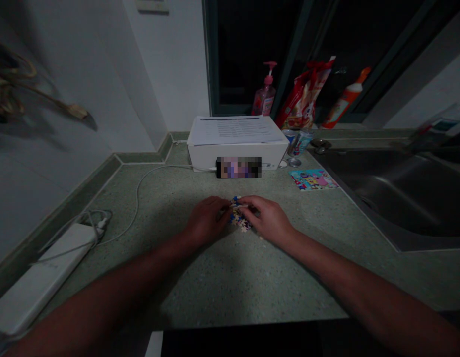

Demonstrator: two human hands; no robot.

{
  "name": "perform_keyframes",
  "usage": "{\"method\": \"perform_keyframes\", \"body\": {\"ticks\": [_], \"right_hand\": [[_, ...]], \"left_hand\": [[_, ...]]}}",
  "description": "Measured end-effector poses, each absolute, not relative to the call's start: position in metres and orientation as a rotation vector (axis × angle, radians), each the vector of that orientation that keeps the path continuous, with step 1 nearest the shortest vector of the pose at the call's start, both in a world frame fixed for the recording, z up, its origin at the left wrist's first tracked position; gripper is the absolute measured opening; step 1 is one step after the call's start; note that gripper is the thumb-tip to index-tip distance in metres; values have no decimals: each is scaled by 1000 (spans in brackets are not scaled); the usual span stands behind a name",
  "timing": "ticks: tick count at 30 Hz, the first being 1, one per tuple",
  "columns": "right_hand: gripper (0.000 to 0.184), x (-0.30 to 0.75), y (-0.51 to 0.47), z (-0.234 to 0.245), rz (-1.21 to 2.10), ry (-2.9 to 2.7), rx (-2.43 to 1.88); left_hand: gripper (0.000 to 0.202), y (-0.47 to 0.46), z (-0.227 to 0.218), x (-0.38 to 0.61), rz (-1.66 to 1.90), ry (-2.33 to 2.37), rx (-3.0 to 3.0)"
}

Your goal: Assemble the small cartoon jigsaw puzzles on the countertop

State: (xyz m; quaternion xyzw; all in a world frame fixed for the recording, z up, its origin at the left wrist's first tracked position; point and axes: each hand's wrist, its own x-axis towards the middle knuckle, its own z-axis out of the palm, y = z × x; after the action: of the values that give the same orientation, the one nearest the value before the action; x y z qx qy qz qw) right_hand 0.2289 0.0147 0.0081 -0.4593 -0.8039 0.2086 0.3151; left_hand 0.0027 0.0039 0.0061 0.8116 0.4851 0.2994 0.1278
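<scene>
The left hand (205, 221) and right hand (270, 217) are closed, fingertips pinching into a small heap of jigsaw pieces (237, 217); exactly which piece, I cannot tell. The heap lies mid-bench (185, 292), well left of the sink (393, 193). Uneven pressure could scatter loose pieces. The heap's long axis runs far to near, leaning slightly right.

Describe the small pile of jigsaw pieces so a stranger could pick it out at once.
On the speckled green countertop, find the white cardboard box topped with printed paper. In front of it, between the left hand and right hand, lies a small heap of jigsaw pieces, the only scatter of tiny blue, white and tan shapes.
</scene>
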Motion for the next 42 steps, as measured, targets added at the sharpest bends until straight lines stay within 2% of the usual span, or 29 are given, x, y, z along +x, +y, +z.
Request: {"method": "perform_keyframes", "body": {"ticks": [13, 27, 33, 39, 42], "right_hand": [[36, 230, 13, 14, 531, -2212, -1212], [18, 229, 13, 17, 484, -2244, -1128], [18, 230, 14, 16, 476, -2242, -1189], [30, 240, 21, 18, 443, -2244, -1189], [57, 247, 24, 15, 471, -2353, -1114]], "left_hand": [[23, 4, 6, 3, 858, 1371, 2346], [15, 4, 6, 3, 841, 1395, 2347], [17, 2, 10, 4, 782, 1388, 2359], [21, 4, 7, 2, 837, 1405, 2345], [36, 3, 6, -1, 788, 1345, 2404]]}}
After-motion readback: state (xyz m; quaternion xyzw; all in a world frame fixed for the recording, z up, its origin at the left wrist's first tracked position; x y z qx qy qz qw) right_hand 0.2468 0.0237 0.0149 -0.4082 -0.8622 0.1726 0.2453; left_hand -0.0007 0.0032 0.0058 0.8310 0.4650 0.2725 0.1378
